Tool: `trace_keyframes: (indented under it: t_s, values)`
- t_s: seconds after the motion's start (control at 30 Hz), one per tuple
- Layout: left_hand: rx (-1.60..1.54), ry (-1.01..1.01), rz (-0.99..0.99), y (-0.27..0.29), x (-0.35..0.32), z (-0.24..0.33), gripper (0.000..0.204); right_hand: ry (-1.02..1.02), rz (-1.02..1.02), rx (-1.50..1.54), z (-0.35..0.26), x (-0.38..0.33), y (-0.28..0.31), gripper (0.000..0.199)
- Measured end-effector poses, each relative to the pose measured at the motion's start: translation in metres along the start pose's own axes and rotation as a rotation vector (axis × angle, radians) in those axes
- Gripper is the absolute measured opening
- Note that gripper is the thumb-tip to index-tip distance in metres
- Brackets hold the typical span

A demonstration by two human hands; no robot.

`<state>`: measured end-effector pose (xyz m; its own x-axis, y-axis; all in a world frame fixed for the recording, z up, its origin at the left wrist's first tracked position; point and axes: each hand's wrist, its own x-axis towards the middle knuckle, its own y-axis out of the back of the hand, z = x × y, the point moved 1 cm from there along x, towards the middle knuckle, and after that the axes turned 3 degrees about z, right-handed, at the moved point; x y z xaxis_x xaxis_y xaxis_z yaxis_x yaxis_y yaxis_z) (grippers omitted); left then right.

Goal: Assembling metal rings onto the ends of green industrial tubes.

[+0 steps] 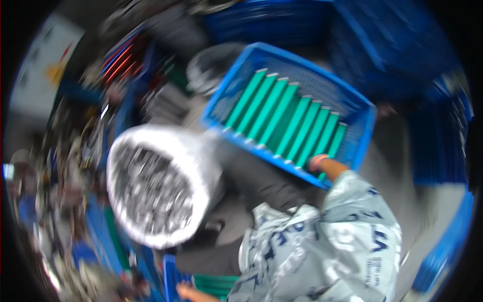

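Note:
My right hand [318, 163] reaches into the near right corner of a blue plastic crate [282, 55]. It is at the end of a row of long green bars [274, 108] with pale ends, lying side by side. Its fingers are mostly hidden and blurred, so a grip on a bar does not show. At the lower edge, my left hand [188, 292] is beside more green strips [216, 283] in a second blue crate [169, 267]. Motion smears that hand, and its fingers cannot be made out.
A white sack [151, 135] full of small shiny metallic pieces [156, 194] stands left of my legs. Behind the crate is a clear plastic bag [214, 68]. Large blue crates [387, 38] stand at the back right. Blurred clutter fills the left side.

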<state>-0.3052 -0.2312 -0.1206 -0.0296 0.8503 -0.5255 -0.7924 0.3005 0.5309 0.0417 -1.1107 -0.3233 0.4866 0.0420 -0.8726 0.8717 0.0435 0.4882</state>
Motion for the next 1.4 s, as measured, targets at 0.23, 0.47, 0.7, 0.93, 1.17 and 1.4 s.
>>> trace_keyframes:
  t_s: [0.23, 0.47, 0.7, 0.93, 1.17, 1.4]
  values:
    - [0.251, 0.392, 0.164, 0.041, 0.008, -0.244, 0.084, 0.478, 1.011, 1.115, -0.169, -0.105, 0.309, 0.037]
    - [0.572, 0.417, -0.052, -0.014, 0.000, -0.299, 0.098, 1.362, 1.255, 0.053, -0.465, -0.295, 0.364, 0.065]
    - [0.724, 0.283, -0.005, -0.007, 0.008, -0.293, 0.089, 1.102, 1.382, -0.297, -0.523, -0.260, 0.364, 0.091]
    - [-0.336, 0.632, -0.228, 0.007, 0.007, -0.265, 0.077, 1.416, 1.060, -0.184, -0.545, -0.270, 0.349, 0.062]
    - [-0.782, -0.058, 0.038, 0.054, -0.039, -0.190, 0.068, 1.524, 0.773, -0.589, -0.581, -0.272, 0.307, 0.072]
    - [-0.513, -0.736, 0.254, 0.118, -0.091, 0.044, 0.047, 1.452, 0.733, -0.800, -0.581, -0.260, 0.295, 0.054]
